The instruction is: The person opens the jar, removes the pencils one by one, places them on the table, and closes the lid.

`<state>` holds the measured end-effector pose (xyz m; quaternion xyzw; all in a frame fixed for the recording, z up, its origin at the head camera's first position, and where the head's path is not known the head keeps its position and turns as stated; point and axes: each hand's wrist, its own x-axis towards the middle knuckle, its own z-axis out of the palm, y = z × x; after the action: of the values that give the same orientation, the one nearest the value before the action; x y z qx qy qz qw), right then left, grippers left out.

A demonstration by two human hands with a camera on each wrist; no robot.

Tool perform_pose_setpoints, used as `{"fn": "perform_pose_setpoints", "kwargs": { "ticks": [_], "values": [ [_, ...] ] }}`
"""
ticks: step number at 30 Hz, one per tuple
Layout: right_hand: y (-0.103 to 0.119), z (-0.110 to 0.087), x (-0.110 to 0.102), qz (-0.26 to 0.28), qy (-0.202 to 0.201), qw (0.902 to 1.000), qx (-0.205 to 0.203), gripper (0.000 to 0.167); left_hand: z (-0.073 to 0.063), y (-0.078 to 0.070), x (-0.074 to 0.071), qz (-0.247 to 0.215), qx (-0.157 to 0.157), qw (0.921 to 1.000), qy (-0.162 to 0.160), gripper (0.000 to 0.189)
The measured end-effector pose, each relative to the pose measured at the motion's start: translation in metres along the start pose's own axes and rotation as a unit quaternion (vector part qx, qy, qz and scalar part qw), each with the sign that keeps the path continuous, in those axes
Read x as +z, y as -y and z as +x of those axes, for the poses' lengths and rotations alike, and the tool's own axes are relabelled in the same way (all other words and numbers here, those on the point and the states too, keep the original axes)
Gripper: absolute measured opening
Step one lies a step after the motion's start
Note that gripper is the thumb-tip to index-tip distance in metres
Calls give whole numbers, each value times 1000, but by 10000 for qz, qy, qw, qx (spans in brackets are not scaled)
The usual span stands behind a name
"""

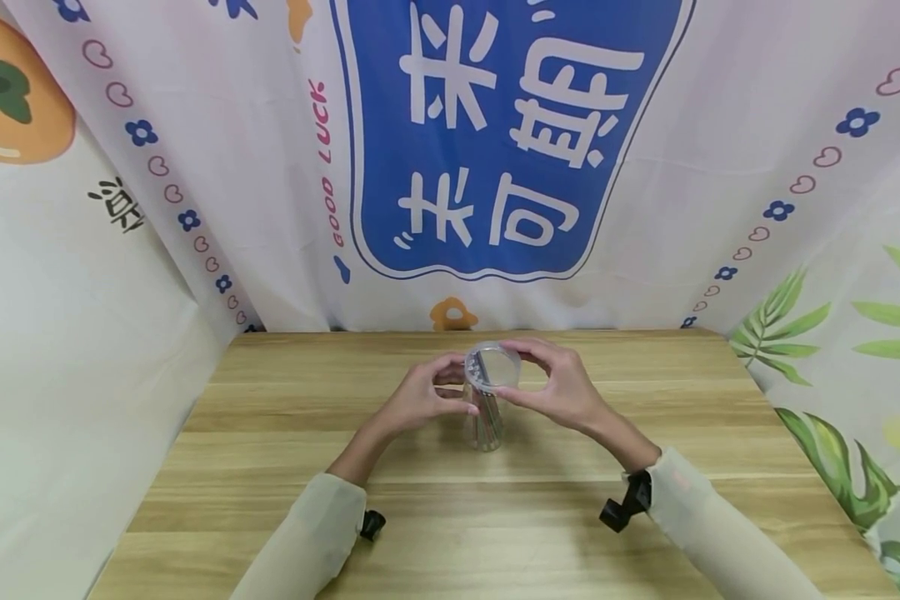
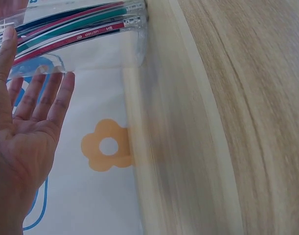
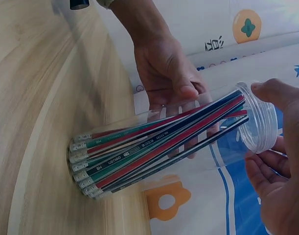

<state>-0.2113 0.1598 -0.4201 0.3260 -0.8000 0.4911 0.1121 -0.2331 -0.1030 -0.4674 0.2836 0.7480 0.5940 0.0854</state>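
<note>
A tall clear plastic jar (image 1: 484, 437) stands upright on the table, filled with several pencils (image 3: 159, 147) striped red, green and black, eraser ends down. My left hand (image 1: 422, 393) holds the jar by its side, thumb on the near face and fingers round the back. At the top, my right hand (image 1: 564, 390) pinches the rim of the round clear lid (image 3: 261, 125) between thumb and fingers. The lid sits at the jar's mouth; whether it is screwed tight cannot be told. In the left wrist view the pencils' lower ends show through the jar wall.
The wooden table (image 1: 450, 533) ends just behind the jar at a printed white curtain (image 1: 607, 292). More printed cloth hangs at the left (image 1: 82, 350) and right sides. Black straps with small devices sit at both wrists.
</note>
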Motion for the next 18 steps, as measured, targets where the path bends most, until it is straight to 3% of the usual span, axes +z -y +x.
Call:
{"fn": "perform_pose_setpoints", "kwargs": {
  "ticks": [7,18],
  "values": [
    [-2,5,-4,549,131,9984,34,60,0,0,0,15,-10,10000,2,69],
    [2,4,-7,602,149,9981,-62,60,-1,0,1,16,-3,10000,8,70]
  ]
}}
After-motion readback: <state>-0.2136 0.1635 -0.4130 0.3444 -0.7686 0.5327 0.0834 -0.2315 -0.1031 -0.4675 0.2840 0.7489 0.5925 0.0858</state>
